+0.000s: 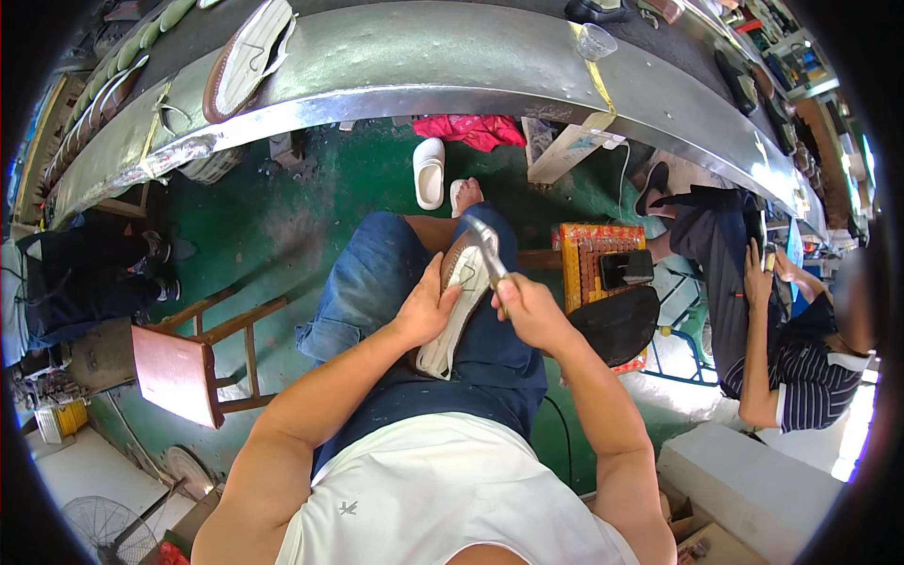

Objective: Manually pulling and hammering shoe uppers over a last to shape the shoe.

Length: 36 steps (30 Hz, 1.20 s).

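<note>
Across my lap lies an unfinished shoe (pixel 440 347), its whitish underside facing up and brown upper showing along the edge. A dark curved line runs over that underside. My left hand (pixel 427 309) grips the shoe's left side, thumb pressed along the edge. In my right hand (pixel 530 311) is a hammer (pixel 491 249), fingers wrapped round its handle. The metal head hangs over the toe half of the shoe; whether it touches I cannot tell. The far end of the shoe is partly hidden behind the hammer.
A metal-edged workbench (pixel 414 56) curves across the front, bearing a similar unfinished shoe (pixel 250 61) and a clear cup (pixel 596 42). A wooden stool (pixel 179 375) stands left. At right are a beaded seat (pixel 589 247) with a phone (pixel 626 270) and a seated co-worker (pixel 800 377).
</note>
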Available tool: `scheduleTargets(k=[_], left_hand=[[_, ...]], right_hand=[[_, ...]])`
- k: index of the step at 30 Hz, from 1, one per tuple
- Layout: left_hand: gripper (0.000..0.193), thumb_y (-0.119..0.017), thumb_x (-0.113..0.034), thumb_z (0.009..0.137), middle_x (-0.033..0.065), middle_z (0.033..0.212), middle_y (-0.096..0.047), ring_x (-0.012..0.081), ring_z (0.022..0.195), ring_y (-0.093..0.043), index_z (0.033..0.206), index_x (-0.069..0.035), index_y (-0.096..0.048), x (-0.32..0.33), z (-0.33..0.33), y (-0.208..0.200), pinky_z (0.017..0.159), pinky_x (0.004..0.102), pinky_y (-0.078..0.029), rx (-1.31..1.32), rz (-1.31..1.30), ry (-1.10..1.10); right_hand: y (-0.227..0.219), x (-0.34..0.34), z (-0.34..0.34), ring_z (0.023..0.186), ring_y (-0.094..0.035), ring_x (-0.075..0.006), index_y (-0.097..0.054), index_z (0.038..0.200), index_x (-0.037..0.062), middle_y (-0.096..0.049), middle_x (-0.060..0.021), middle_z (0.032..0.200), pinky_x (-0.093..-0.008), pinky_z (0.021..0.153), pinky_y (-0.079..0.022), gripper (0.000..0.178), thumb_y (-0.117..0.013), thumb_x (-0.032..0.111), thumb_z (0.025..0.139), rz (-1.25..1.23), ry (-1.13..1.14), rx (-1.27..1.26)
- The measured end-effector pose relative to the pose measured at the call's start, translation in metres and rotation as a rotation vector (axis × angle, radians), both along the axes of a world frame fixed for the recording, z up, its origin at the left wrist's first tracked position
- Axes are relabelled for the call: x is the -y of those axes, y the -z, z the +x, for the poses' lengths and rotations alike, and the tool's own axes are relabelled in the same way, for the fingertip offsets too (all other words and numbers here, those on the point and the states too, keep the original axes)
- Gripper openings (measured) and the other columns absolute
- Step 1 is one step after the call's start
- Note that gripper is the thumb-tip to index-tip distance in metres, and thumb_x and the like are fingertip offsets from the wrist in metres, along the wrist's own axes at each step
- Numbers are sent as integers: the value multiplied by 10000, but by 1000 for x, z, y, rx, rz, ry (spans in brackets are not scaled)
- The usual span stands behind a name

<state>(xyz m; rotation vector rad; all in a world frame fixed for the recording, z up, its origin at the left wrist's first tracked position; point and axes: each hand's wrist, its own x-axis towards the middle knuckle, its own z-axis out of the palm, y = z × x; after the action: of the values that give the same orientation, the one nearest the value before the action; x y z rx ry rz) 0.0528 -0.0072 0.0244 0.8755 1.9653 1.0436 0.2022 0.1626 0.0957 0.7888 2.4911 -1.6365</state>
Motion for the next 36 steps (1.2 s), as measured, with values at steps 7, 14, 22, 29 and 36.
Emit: scheduleTargets(k=[7,14,22,29,36], left_hand=[[661,-574,-207,1013,265,1391,-554,365,1320,-546,1555,1,-258,0,-8,-4,1124,394,-401,46,70,12],[641,-700,-226,966,90,1303,-607,196,1172,-602,1509,-77,-393,-7,-44,-16,964,376,-524,658,-47,98],[683,-748,-311,932,51,1268,-611,203,1122,-626,1502,-191,-390,-13,-59,-24,816,469,-578,878,-263,150],[643,-748,-316,932,66,1232,-636,209,1056,-652,1476,-182,-434,0,-56,7,752,439,-584,779,-216,87],[620,-728,-330,946,99,1201,-664,220,1080,-650,1455,-97,-463,7,-59,4,848,422,-568,723,-104,66]], right_hand=[[-2,16,12,761,-675,-396,-604,974,-21,-664,-181,758,-448,733,-528,409,-483,361,1057,181,-112,32],[-26,21,56,662,-653,-238,-590,941,-20,-642,-128,706,-380,675,-526,299,-590,272,1004,-164,-86,253],[-35,42,36,1121,-633,-440,-571,1233,-139,-641,-333,1161,-467,928,-518,486,-627,270,977,336,-487,165],[-55,58,-10,888,-693,-377,-594,1057,-41,-683,-218,944,-469,741,-544,328,-669,258,945,475,-667,425],[11,78,39,880,-692,-379,-622,1099,38,-694,-187,925,-484,753,-540,319,-680,307,939,378,-276,32]])
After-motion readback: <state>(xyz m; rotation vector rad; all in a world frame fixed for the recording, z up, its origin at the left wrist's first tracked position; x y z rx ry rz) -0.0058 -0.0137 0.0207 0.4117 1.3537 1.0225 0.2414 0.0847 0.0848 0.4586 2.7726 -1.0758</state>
